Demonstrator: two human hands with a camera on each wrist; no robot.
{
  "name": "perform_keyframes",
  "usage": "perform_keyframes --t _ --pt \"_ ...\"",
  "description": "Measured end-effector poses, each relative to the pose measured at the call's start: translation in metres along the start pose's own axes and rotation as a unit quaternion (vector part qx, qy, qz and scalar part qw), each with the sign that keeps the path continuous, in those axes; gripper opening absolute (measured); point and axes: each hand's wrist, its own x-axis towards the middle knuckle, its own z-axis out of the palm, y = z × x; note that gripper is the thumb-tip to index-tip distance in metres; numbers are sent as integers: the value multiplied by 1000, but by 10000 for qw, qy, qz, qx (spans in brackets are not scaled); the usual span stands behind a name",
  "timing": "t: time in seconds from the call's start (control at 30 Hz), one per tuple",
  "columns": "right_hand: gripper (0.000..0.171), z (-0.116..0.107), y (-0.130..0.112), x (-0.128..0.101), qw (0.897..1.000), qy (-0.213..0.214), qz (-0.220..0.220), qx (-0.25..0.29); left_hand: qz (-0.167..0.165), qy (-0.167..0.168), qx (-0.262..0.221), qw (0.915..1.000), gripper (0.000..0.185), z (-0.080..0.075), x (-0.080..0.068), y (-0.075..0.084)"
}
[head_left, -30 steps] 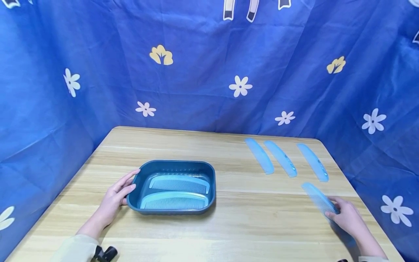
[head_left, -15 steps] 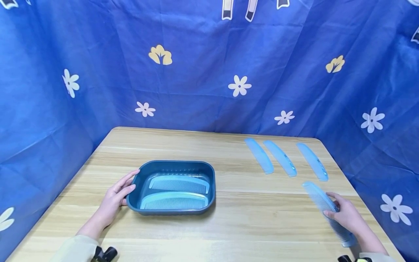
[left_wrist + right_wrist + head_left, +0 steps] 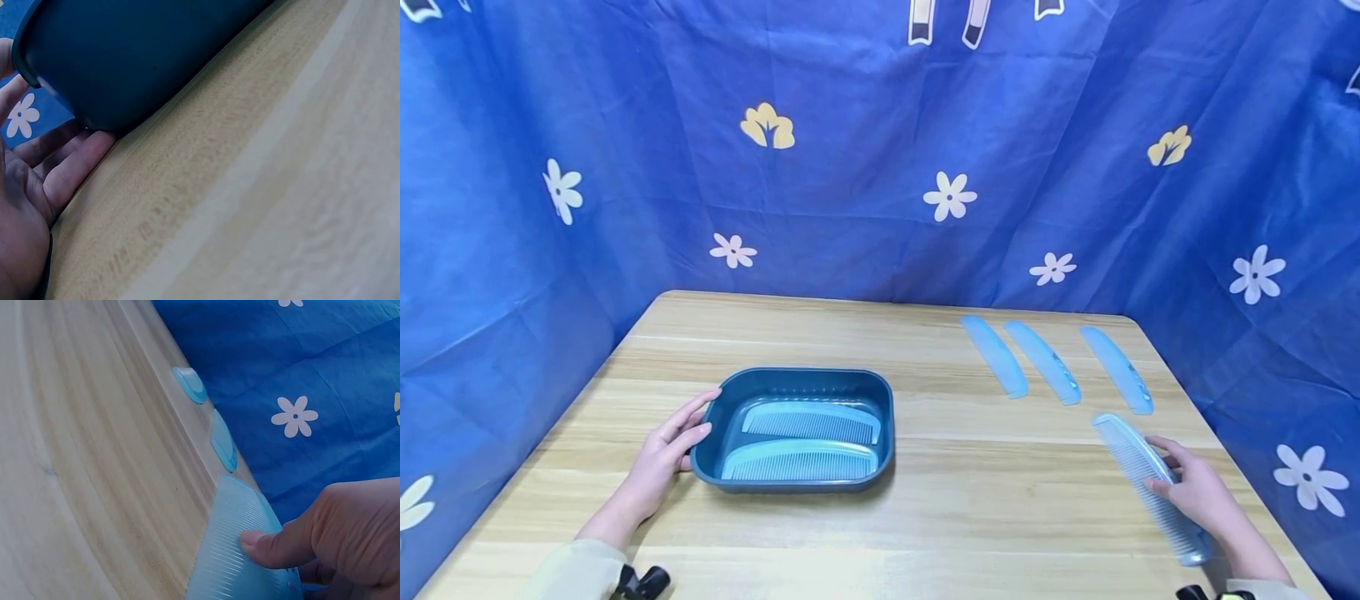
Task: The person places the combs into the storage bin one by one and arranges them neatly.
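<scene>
My right hand (image 3: 1193,490) pinches a translucent blue comb (image 3: 1138,467) by its back edge, at the right side of the table, teeth facing left. In the right wrist view the thumb lies across the face of this comb (image 3: 234,531), with fingers partly hidden behind it. My left hand (image 3: 662,454) rests against the left end of a dark teal basin (image 3: 793,485), thumb and forefinger at the rim. In the left wrist view, other straight fingers (image 3: 78,165) touch the basin's lower wall (image 3: 137,56). Inside lie two combs, a rear one (image 3: 812,419) and a front one (image 3: 801,460).
Three more blue combs lie slanted at the back right: a left one (image 3: 995,357), a middle one (image 3: 1043,362) and a right one (image 3: 1117,369). A blue patterned curtain (image 3: 850,208) encloses the wooden table (image 3: 985,500) at the back and sides.
The comb in my right hand has tilted and come up slightly, its near end now showing beside the wrist. My left hand, the basin and the other combs stay put.
</scene>
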Motion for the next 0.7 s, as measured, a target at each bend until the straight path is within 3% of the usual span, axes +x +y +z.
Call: perform_keyframes --t 0.7 --pt "57 4 -9 -5 9969 534 -414 395 -140 55 70 9999 48 -1 1 -3"
